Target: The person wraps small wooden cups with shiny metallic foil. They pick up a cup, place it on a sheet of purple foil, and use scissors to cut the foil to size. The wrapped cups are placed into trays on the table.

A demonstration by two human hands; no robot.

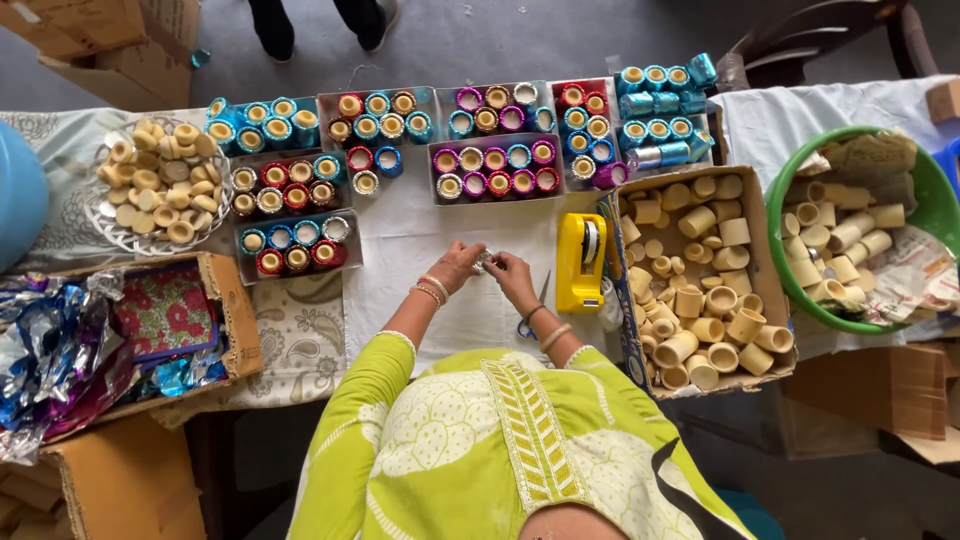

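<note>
Looking down, nearest first: I see both hands meet over the white cloth [420,250] in front of the green-sleeved body.
Left hand [458,266]: fingers pinched shut on a small silvery piece [485,262], bangles at the wrist.
Right hand [512,275]: fingers closed on the same silvery piece from the other side, so the two hands touch across it.
Silvery piece: held between both sets of fingertips, just above the cloth, too small for me to tell its shape.
Scissors [530,318]: blue handles lie on the cloth, partly under the right wrist.
Tape dispenser [580,262]: yellow, just right of the right hand.
Cardboard box [770,300]: right of the dispenser, full of plain tan rings.
Green tub [930,200]: further right, holding more tan rings and paper.
Foil scraps [55,350]: shiny heap at the near left.
Trays of wrapped rings [495,158]: rows in red, blue, purple and gold, beyond the hands.
Silver plate [110,235]: far left, piled with tan rings.
</note>
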